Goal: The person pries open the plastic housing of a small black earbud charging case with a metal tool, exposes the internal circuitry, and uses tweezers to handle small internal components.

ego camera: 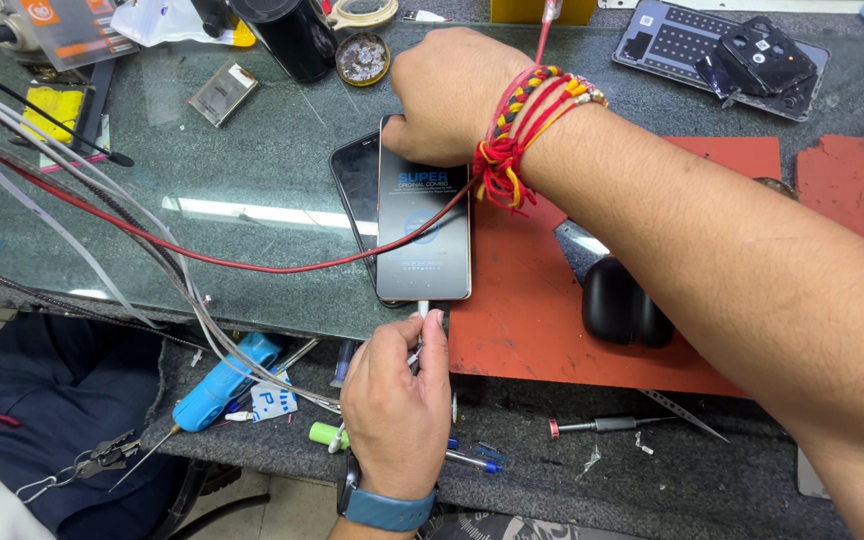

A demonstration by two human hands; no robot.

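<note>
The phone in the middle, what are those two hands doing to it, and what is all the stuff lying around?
This picture comes from a camera on a person's head, looking down at their own two hands. The right hand, with red and yellow threads round its wrist, presses on the top end of the phone. The left hand, with a blue watch band, pinches a small white plug at the phone's bottom edge. A red wire crosses the phone. The phone lies on a glass-topped table, partly on a red mat. Nearby are a black case, a blue tool and a small screwdriver.
</note>
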